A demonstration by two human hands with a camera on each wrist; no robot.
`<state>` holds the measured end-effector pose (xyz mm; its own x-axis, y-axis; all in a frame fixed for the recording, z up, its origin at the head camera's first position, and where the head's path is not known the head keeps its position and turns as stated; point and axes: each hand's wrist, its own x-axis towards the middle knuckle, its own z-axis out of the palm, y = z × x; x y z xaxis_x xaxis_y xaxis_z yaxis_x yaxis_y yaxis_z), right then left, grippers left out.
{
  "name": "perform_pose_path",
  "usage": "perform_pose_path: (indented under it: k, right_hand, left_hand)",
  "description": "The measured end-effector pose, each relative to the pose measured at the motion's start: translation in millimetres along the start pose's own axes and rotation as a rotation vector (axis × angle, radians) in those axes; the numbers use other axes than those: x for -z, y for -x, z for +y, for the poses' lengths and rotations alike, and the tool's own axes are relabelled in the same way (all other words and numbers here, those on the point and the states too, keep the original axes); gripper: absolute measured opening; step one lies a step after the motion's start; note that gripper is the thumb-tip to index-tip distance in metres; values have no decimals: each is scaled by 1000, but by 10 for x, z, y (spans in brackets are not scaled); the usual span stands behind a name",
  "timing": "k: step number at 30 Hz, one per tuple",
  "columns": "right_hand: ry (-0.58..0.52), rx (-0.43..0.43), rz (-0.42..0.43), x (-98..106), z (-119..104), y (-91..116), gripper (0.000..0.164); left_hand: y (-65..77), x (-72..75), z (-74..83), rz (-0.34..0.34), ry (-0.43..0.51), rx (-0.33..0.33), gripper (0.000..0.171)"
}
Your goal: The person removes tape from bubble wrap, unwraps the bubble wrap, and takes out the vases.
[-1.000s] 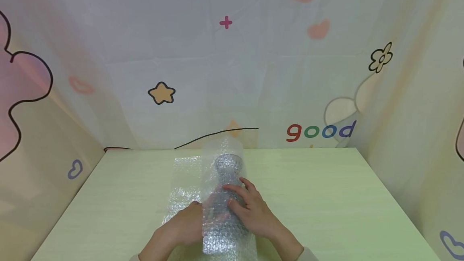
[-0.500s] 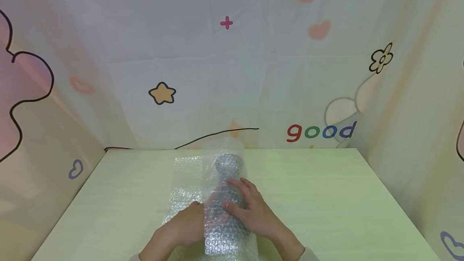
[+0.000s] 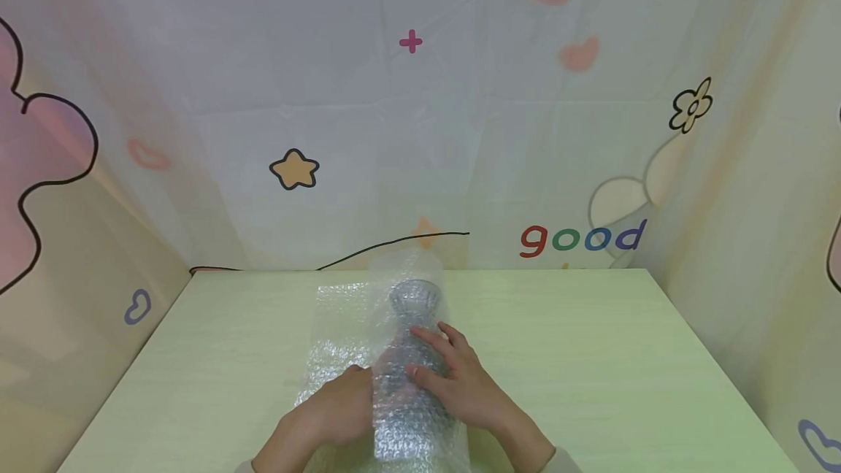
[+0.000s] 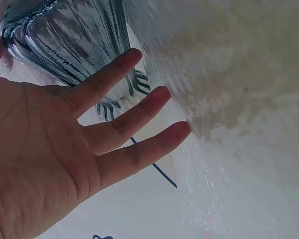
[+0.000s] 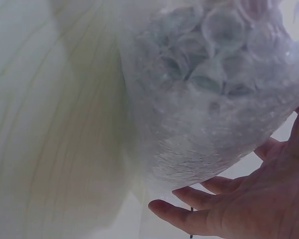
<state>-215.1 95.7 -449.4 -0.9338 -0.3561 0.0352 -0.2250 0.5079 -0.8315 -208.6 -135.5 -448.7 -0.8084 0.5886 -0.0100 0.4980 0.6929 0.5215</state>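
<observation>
A blue-grey glass vase (image 4: 65, 40) with ribbed sides lies on its side, its flared mouth toward the back wall in the head view. Clear bubble wrap (image 3: 401, 444) covers it from above. My left hand (image 3: 338, 404) reaches in under the wrap's left flap beside the vase. In the left wrist view its fingers (image 4: 134, 152) are spread and nearly straight, fingertips right at the wrap, the thumb by the vase's base. My right hand (image 3: 469, 389) rests on the wrapped vase's right side, thumb and forefinger laid over the top, the fingers lightly bent.
A flat part of the bubble wrap (image 3: 338, 312) spreads left of the vase on the pale table (image 3: 591, 371). A printed cloth curtain (image 3: 328, 57) stands right behind the table and along both sides.
The wrap's upper flap has shifted slightly right over the vase. My right forefinger has slid a little forward and the thumb slightly left. The left hand has barely moved.
</observation>
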Motion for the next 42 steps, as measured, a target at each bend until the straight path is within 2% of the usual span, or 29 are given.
perform_pose_path:
  k: [4, 11, 17, 24, 36, 42]
  right_hand:
    - [-1, -9, -8, 16, 8, 7, 55]
    - [2, -20, -26, 58, -5, 21, 56]
    - [15, -44, -29, 86, -37, 45, 60]
    - [40, -75, -15, 104, -69, 67, 67]
    - [71, -118, 2, 161, -85, 68, 73]
    - [96, -122, 13, 209, -94, 68, 78]
  left_hand:
    - [-8, -7, -1, 7, 38, 19, 52]
    - [15, -35, 20, 13, -1, 74, 70]
    - [34, -12, 45, -14, 54, 172, 58]
    - [23, -14, 40, -5, 54, 175, 79]
    - [17, -27, 45, -51, 38, 228, 85]
    - [9, -38, 45, -43, 48, 236, 83]
